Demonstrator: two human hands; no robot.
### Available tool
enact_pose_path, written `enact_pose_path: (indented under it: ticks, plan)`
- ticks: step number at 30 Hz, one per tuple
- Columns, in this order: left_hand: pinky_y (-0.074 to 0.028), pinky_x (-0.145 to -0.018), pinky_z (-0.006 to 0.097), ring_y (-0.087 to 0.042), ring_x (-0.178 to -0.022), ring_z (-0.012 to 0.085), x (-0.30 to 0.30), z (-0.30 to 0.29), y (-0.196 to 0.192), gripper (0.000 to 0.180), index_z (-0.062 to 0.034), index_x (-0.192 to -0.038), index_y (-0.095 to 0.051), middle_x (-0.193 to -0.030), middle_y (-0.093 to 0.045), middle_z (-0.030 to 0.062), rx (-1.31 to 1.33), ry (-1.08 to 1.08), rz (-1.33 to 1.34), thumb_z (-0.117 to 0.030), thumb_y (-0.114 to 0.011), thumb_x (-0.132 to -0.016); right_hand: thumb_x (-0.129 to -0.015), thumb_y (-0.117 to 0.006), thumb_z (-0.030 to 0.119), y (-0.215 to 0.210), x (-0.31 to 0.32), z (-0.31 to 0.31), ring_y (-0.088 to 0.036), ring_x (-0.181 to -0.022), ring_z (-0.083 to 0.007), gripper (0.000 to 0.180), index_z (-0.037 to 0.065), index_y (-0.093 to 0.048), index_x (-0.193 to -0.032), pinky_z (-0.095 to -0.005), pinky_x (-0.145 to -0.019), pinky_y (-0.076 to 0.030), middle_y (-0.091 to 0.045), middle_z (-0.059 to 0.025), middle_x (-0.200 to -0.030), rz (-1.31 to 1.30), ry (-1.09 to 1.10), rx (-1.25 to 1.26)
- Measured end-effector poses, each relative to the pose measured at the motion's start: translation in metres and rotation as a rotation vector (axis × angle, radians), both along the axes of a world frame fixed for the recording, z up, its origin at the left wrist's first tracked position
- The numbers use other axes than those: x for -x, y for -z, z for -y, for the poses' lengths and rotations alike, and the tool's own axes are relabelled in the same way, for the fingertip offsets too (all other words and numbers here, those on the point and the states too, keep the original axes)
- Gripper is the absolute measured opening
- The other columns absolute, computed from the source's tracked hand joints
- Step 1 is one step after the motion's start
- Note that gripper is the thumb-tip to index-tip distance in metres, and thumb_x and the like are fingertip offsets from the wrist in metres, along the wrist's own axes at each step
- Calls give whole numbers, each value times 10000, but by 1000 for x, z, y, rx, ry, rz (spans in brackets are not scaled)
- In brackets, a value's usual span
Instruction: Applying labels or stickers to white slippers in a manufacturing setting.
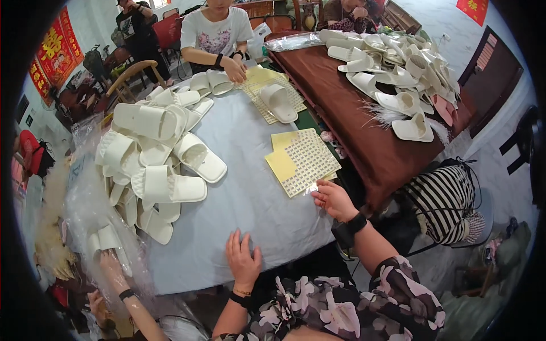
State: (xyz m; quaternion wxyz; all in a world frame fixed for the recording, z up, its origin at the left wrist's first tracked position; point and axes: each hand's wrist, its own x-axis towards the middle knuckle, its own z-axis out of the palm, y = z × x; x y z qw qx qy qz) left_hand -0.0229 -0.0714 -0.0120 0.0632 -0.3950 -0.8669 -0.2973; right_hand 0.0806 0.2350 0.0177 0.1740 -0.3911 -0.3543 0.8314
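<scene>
My left hand (243,260) lies flat near the front edge of the cloth-covered table, fingers spread and holding nothing. At the near right corner of a yellow sticker sheet (305,165), printed with rows of small dark marks, my right hand (334,200) has its thumb and fingers drawn together. A small pale glint shows at those fingertips, too small to make out. Left of both hands, off-white slippers (177,187) are piled up. Farther away, a single slipper (277,102) rests on more yellow sticker sheets (259,79).
At the lower left, a co-worker's hand (112,268) touches a slipper by a clear plastic bag (85,210). Another person (219,34) works across the table. A brown-covered table (364,131) at the right bears many slippers. A striped bag (441,199) sits beside me.
</scene>
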Motion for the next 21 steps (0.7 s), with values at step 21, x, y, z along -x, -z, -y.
enact_pose_path:
  ticks: [21]
  plan:
    - [-397,-1012,320,-526,-1206,266,58,-169,-25,639,31,-1418,-377,-1314,-539,196,-237,110,1278,-290,-620,-923,-865,-596,60,0,-21,-5,-524,-896,-82,403,43,-522,-1261,-222,-750,-453,-545,-7,-1047,12,83,-214]
